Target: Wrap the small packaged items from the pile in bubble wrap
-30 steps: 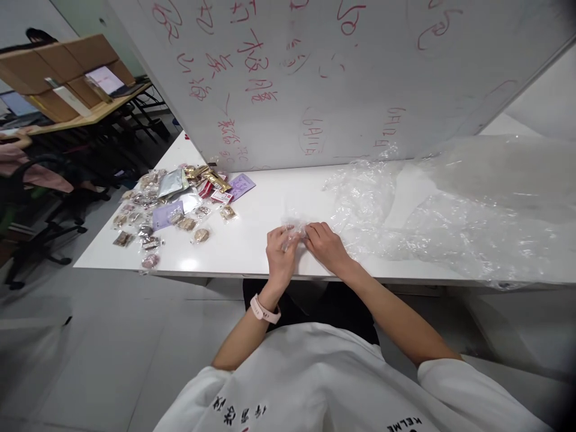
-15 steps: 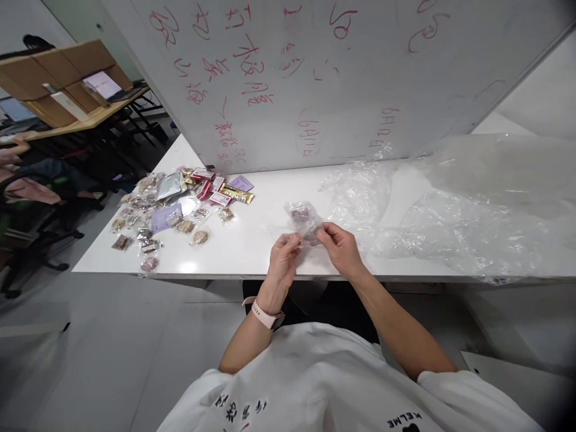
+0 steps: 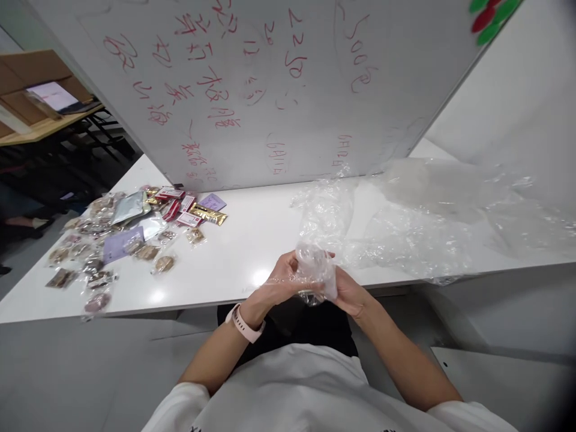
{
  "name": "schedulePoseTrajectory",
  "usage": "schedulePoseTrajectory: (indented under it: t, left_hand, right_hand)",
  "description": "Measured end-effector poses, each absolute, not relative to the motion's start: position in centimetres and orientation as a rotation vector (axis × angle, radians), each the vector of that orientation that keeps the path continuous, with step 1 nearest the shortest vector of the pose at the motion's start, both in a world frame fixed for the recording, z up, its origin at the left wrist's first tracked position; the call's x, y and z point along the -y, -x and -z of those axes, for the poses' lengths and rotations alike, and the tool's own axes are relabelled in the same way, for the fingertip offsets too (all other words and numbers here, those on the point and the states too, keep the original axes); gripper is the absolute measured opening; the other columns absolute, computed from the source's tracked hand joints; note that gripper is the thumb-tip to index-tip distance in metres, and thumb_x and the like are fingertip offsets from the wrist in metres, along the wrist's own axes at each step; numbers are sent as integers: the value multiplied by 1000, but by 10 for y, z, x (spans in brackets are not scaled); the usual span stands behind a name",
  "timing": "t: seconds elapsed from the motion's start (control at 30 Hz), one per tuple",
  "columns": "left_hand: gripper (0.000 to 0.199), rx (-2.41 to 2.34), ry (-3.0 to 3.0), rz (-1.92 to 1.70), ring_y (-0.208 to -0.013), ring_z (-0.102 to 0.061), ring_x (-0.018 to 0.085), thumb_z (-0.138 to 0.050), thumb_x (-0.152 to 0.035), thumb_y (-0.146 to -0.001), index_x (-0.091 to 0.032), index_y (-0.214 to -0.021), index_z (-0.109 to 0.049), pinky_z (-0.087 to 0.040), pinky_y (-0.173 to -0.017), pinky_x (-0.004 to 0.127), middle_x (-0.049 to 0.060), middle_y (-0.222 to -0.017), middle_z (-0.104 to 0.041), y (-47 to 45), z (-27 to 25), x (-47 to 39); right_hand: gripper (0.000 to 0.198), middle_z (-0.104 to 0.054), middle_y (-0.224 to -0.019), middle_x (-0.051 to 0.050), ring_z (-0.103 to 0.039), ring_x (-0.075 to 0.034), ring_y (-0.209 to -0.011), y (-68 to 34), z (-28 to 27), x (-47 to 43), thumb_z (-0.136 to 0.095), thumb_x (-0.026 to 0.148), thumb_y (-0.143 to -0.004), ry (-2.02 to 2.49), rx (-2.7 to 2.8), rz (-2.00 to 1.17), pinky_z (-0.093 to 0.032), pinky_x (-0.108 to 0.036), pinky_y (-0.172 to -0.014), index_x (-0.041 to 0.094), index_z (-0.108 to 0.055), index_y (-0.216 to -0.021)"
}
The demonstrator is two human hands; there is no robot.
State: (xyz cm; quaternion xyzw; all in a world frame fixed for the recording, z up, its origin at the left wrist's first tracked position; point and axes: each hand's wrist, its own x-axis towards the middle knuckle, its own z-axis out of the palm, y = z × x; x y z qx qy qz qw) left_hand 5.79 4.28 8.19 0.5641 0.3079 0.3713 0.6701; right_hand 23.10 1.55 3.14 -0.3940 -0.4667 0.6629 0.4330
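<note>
Just over the table's front edge, a crinkled clear plastic bag is held between my two hands. My left hand grips it from the left, its thumb and fingers partly hidden behind the film. On the other side my right hand has its fingers round the bag's right edge. Whatever lies inside the bag is blurred and cannot be made out. Left of my hands spreads a pile of small wrapped snacks, with a round one nearest, a gold stick packet and a purple packet.
Loose clear plastic bags cover the right part of the white table. A whiteboard with red writing stands along the table's back. A silver pouch lies in the pile. At far left is a desk with a laptop.
Both hands have come nearer my body with the plastic, and the purplish item seen in it before no longer shows. The film now covers more of my left fingers. My view has shifted right.
</note>
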Motion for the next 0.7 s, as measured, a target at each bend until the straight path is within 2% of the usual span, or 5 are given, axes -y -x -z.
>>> schedulePoseTrajectory:
  t: [0.1, 0.17, 0.43, 0.53, 0.7]
  left_hand:
    - [35, -903, -1227, -1094, -88, -68, 23, -88, -36, -68, -18, -93, -72, -54, -81, 36, 6, -92, -72, -73, -74, -54]
    - [31, -909, -1298, -1170, -90, -67, 22, -85, -36, -72, -19, -94, -71, -54, -82, 35, 6, -95, -71, -84, -70, -60]
    - [28, -648, -1478, -997, -94, -67, 24, -71, -42, -87, -22, -106, -69, -54, -84, 37, 8, -103, -68, -113, -75, -74]
    - [36, -636, -1631, -932, -111, -64, 26, -63, -43, -93, -26, -125, -62, -53, -95, 40, 10, -121, -67, -114, -68, -85]
    - [52, -1072, -2165, -1007, -140, -42, 32, -59, -36, -95, -26, -144, -46, -37, -115, 56, 13, -147, -50, -110, -33, -114]
  right_hand:
    - [58, -67, -118, -10, -66, -19, -95, -239, -46, -13, -58, 64, -90, 929, 1114, -1501, -58, -36, -81, 26, -58, -134]
    - [65, -59, -136, -10, -64, -22, -110, -244, -54, -12, -61, 63, -89, 905, 1170, -1354, -57, -40, -92, 30, -48, -144]
    - [31, -68, -92, -2, -64, -16, -78, -275, -69, -24, -74, 41, -84, 1148, 1373, -932, -57, -31, -70, 25, -68, -109]
    - [21, -67, -79, -1, -60, -13, -64, -307, -88, -43, -74, 40, -83, 1212, 1447, -758, -52, -29, -59, 23, -72, -97]
    - [25, -52, -57, 5, -47, -4, -47, -422, -158, -130, -69, 25, -83, 1242, 851, -127, -38, -29, -52, 17, -52, -67]
